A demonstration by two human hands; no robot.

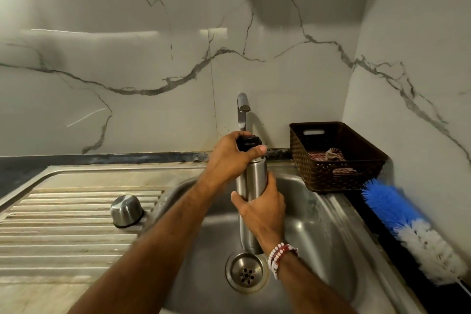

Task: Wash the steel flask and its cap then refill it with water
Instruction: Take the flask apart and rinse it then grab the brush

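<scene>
Flask (251, 178) upright over the sink (318, 224). Left hand (233, 154) clamps its black stopper (248, 141); right hand (262, 209) wraps its body. Cap (126, 210) stands left, apart.

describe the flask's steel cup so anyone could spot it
Find the steel sink; the ribbed drainboard lies to its left. The steel cup stands mouth down on the ribs, beside the basin. It is a short shiny dome with a black ring at its base, unlike the tall flask held over the basin.
</scene>
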